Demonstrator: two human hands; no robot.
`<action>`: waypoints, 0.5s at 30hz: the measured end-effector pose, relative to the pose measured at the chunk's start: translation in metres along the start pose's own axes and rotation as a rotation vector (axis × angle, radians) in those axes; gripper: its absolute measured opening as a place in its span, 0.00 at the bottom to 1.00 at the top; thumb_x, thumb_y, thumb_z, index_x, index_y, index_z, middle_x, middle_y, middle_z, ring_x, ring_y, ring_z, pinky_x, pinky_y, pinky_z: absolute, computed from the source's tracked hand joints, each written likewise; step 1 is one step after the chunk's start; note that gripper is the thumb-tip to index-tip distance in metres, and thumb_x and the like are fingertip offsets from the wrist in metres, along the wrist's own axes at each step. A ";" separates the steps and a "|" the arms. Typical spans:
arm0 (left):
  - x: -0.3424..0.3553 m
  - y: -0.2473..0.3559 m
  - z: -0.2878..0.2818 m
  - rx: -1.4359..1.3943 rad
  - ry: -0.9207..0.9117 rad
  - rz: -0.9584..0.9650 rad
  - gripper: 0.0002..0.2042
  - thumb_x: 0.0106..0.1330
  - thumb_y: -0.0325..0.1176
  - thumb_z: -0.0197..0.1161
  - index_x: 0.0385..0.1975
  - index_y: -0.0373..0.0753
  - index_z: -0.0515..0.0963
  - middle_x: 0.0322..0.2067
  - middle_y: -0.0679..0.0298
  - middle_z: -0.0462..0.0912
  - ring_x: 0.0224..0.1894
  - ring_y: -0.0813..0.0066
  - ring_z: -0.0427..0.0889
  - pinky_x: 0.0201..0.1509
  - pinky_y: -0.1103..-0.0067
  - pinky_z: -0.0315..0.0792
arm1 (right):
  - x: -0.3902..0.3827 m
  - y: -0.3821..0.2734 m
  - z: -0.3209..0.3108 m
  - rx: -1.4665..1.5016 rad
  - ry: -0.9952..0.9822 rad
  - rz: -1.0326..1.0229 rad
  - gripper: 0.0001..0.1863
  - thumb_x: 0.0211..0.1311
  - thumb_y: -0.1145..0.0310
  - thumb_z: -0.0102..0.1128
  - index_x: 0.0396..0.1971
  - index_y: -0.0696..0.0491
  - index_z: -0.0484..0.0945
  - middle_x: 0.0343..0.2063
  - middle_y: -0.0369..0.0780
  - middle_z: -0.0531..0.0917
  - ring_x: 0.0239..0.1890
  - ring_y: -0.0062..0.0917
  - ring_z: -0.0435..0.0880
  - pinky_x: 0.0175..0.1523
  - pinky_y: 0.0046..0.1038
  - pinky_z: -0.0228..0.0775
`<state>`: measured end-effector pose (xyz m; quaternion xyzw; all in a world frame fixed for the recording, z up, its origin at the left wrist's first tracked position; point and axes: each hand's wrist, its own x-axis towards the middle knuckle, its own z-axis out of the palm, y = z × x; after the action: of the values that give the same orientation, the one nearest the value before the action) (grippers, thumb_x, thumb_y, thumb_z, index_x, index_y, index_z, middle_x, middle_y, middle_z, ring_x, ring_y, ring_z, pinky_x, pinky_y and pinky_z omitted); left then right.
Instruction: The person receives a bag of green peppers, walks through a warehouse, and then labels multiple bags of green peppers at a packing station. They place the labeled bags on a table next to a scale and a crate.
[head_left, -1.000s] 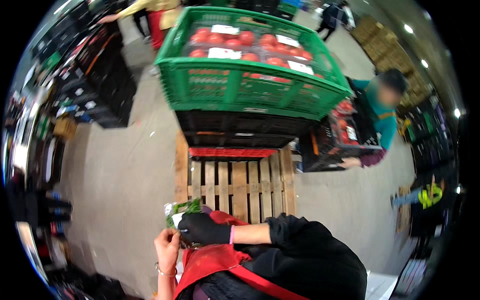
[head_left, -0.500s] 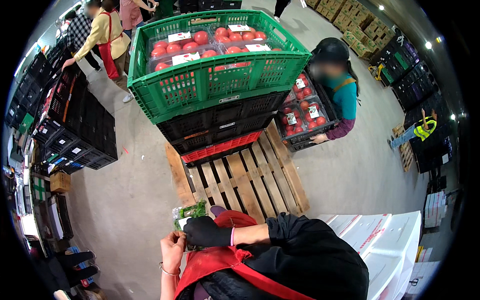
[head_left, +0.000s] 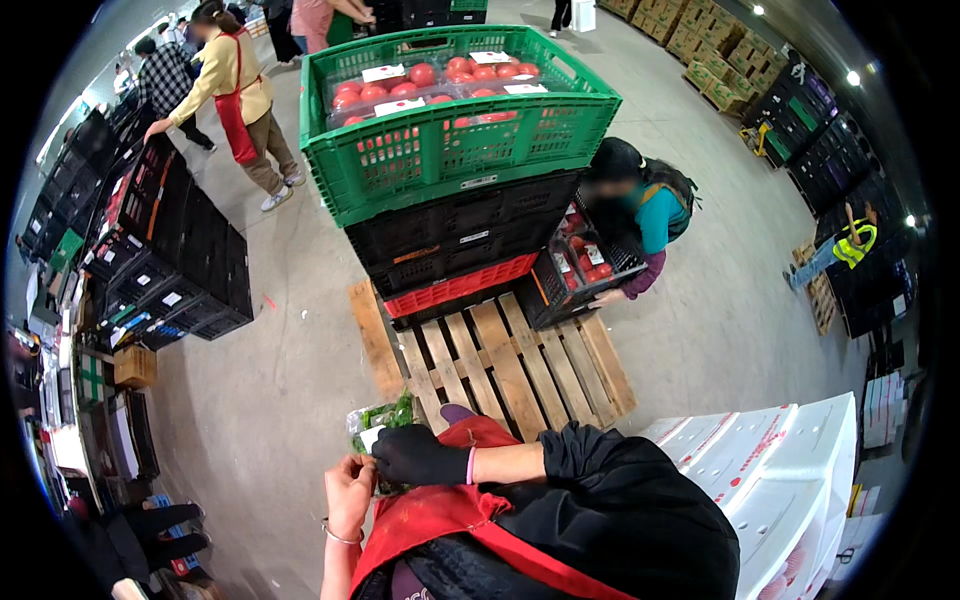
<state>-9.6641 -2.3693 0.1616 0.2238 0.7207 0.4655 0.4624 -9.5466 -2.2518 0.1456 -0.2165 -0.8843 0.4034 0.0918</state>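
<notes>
Black tomato crate (head_left: 562, 306) now lower (greens (head_left: 382, 417) steady)

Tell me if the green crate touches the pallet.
Apart. The head view shows black crates and a red crate stacked between the green crate and the pallet.

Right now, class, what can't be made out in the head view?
Head view:
Leafy green pack: partly covered by the gloved right hand.
Left hand: anything it pinches is too small to tell.
Red crate: contents hidden by the black crates above.
Teal-sleeved co-worker: face blurred.
</notes>
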 end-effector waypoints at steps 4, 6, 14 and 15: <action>-0.007 0.000 -0.009 0.170 0.054 0.011 0.05 0.58 0.25 0.58 0.27 0.29 0.78 0.20 0.66 0.79 0.23 0.84 0.73 0.27 0.82 0.69 | 0.002 -0.008 0.009 -0.004 -0.012 -0.004 0.10 0.48 0.62 0.57 0.22 0.54 0.78 0.24 0.47 0.80 0.29 0.43 0.80 0.31 0.42 0.70; -0.010 -0.002 -0.011 0.164 0.064 0.017 0.06 0.59 0.27 0.59 0.27 0.30 0.78 0.20 0.64 0.79 0.23 0.82 0.74 0.28 0.81 0.71 | 0.001 -0.008 0.013 0.030 -0.027 0.000 0.09 0.47 0.63 0.59 0.22 0.54 0.78 0.25 0.46 0.79 0.29 0.43 0.79 0.31 0.41 0.69; -0.023 -0.006 -0.014 -0.037 0.072 -0.003 0.05 0.59 0.24 0.56 0.31 0.29 0.77 0.22 0.71 0.75 0.22 0.87 0.68 0.24 0.86 0.64 | 0.004 -0.006 0.009 0.141 0.076 -0.127 0.06 0.49 0.66 0.58 0.23 0.52 0.78 0.23 0.43 0.78 0.26 0.40 0.79 0.29 0.38 0.70; -0.025 -0.009 -0.013 -0.065 0.084 -0.017 0.05 0.60 0.24 0.56 0.31 0.29 0.77 0.22 0.71 0.75 0.22 0.87 0.68 0.24 0.86 0.63 | 0.004 -0.004 0.010 0.161 0.083 -0.130 0.05 0.49 0.66 0.59 0.23 0.51 0.78 0.23 0.43 0.78 0.26 0.39 0.79 0.30 0.37 0.70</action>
<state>-9.6630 -2.3985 0.1670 0.1828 0.7258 0.4937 0.4429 -9.5549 -2.2590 0.1420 -0.1671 -0.8567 0.4570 0.1714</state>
